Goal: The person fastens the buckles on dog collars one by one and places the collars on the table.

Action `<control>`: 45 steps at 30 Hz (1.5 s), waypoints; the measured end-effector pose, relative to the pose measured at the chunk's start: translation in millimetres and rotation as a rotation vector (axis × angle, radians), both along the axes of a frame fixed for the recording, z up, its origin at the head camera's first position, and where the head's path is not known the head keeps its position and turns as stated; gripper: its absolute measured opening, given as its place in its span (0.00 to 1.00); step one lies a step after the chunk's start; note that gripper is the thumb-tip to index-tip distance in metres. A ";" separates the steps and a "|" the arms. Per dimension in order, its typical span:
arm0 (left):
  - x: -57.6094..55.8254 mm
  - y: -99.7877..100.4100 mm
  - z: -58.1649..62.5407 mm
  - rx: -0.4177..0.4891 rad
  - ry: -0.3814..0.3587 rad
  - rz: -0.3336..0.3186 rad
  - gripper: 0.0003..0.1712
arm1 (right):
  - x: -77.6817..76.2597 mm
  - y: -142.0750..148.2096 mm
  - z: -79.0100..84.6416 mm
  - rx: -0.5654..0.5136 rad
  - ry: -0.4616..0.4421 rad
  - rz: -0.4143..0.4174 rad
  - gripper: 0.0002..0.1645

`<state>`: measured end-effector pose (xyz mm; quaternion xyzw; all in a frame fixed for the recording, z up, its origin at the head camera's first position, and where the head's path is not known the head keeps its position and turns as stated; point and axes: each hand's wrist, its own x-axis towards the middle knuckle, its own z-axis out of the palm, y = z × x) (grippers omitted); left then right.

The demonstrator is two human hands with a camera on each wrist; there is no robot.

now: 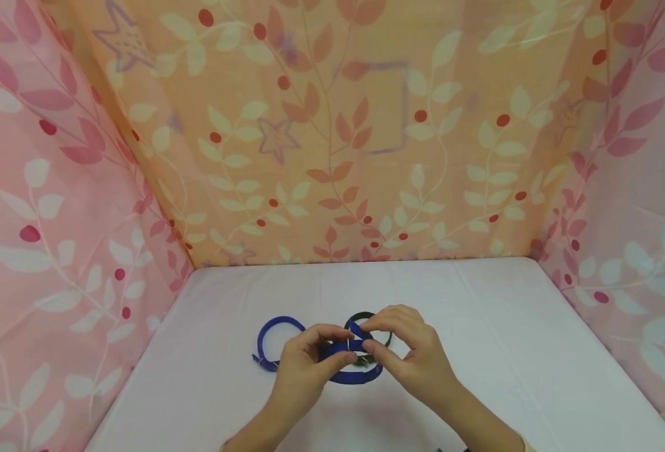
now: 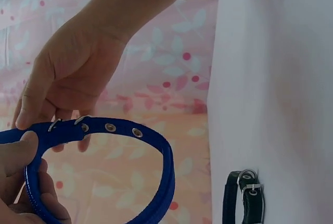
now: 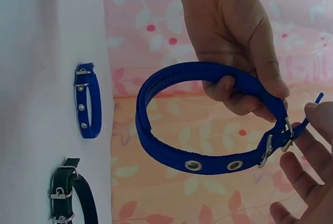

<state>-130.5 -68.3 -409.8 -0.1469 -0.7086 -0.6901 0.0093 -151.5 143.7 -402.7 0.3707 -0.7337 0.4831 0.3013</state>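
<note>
A blue pet collar (image 1: 357,378) is held up above the table, its band bent into a loop with metal eyelets. My left hand (image 1: 304,361) grips the band beside the metal buckle (image 3: 287,133), thumb on one side and fingers curled on the other. The narrow strap end passes through the buckle. In the head view my right hand (image 1: 420,351) pinches that strap end between thumb and fingertip. The right wrist view shows the strap tip (image 3: 319,98) sticking out past the right thumb.
Another blue collar (image 1: 281,321), closed in a ring, lies on the white table (image 1: 225,295) to the left. Behind the hands lies a dark green collar (image 1: 361,316), partly hidden. Leaf-patterned cloth walls (image 1: 332,188) stand at the back and both sides.
</note>
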 end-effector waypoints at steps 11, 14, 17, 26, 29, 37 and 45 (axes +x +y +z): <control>-0.1 1.2 2.9 -0.035 0.072 0.007 0.15 | -5.1 5.6 4.0 0.030 0.111 0.000 0.21; 0.3 0.3 4.2 -0.028 0.086 0.007 0.14 | -4.6 9.7 7.3 0.063 0.080 -0.009 0.24; 0.1 -0.7 4.3 -0.026 0.109 0.007 0.14 | -4.2 13.5 10.5 0.092 0.044 -0.006 0.25; 0.8 -3.2 3.8 -0.029 0.159 0.017 0.13 | -3.5 17.5 12.8 0.174 -0.030 0.027 0.22; 2.6 -2.7 4.3 -0.051 0.153 0.030 0.13 | -2.1 18.0 13.2 0.224 -0.069 0.017 0.21; 4.6 -1.4 1.4 -0.073 0.174 0.045 0.14 | 1.3 15.6 12.5 0.304 -0.080 -0.013 0.20; 4.8 -0.3 -1.0 -0.080 0.214 0.048 0.13 | 2.9 13.1 9.8 0.353 -0.020 -0.046 0.20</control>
